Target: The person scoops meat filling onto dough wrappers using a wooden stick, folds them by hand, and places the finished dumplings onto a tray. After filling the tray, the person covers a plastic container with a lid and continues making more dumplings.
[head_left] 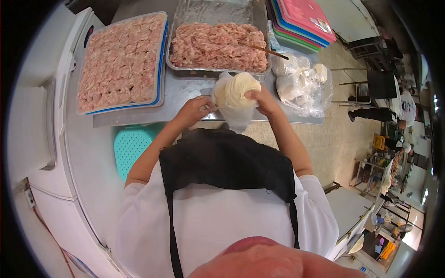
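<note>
A stack of round, pale dough wrappers stands over the table's front edge, partly inside a clear plastic bag. My right hand is closed on the stack's right side, thumb on the wrappers. On the other side my left hand pinches the bag's edge, its fingers curled together. Just beyond my hands, a metal pan holds ground meat with a brown stick-like handle poking out. To the left, a tray is packed with rows of meat-filled dumplings.
More bagged wrappers lie on the metal table at right. Colored lids or trays are stacked behind them. A turquoise perforated basket is below the table, beside a white fridge. People stand far right.
</note>
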Action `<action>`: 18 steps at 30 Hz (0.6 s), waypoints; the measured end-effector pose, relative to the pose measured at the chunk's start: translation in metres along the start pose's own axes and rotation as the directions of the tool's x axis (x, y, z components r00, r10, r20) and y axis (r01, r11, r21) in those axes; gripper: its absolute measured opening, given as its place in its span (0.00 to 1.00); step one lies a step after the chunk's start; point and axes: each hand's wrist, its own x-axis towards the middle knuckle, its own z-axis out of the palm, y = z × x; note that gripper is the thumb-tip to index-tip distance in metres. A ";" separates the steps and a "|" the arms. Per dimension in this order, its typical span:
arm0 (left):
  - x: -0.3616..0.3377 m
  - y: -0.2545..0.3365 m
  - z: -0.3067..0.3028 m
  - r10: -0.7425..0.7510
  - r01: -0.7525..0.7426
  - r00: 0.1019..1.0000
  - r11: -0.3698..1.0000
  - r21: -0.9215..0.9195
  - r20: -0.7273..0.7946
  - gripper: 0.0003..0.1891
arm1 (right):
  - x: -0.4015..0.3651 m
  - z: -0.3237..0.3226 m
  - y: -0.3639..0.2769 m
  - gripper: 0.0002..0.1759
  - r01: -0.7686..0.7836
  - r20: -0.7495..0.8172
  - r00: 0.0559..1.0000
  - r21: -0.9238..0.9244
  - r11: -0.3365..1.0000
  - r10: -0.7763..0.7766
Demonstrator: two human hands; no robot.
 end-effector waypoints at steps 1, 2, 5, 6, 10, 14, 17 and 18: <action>0.001 0.007 0.001 -0.073 0.077 0.996 0.992 -0.098 0.042 0.11 | 0.002 0.003 0.004 0.33 -0.017 0.006 1.000 0.121 0.993 0.017; 0.001 -0.004 0.014 -0.078 0.079 0.997 0.959 -0.274 0.014 0.12 | 0.005 0.007 0.010 0.32 -0.018 -0.023 1.000 0.131 0.991 0.021; 0.000 -0.017 0.036 -0.424 0.323 0.901 0.527 -0.786 0.086 0.16 | 0.019 0.018 0.031 0.30 -0.007 -0.112 0.994 0.089 0.996 0.017; -0.004 -0.015 0.033 -0.429 0.349 0.892 0.447 -0.823 0.145 0.16 | 0.025 0.021 0.037 0.29 0.000 -0.140 0.990 0.029 1.000 0.004; -0.022 0.025 0.003 -0.436 0.385 0.865 0.256 -0.887 0.249 0.17 | 0.038 0.024 0.045 0.31 0.050 -0.206 0.975 -0.179 0.983 -0.087; -0.035 0.011 0.005 -0.446 0.395 0.862 0.293 -0.871 0.241 0.17 | 0.046 0.022 0.059 0.33 0.129 -0.162 0.964 -0.406 0.905 -0.210; -0.052 0.007 -0.008 -0.436 0.378 0.896 0.652 -0.657 0.083 0.16 | 0.041 0.031 0.049 0.34 0.090 -0.130 0.968 -0.616 0.783 -0.213; -0.057 0.004 -0.015 -0.407 0.325 0.913 0.773 -0.545 -0.034 0.16 | 0.041 0.035 0.045 0.34 0.093 -0.110 0.969 -0.663 0.742 -0.219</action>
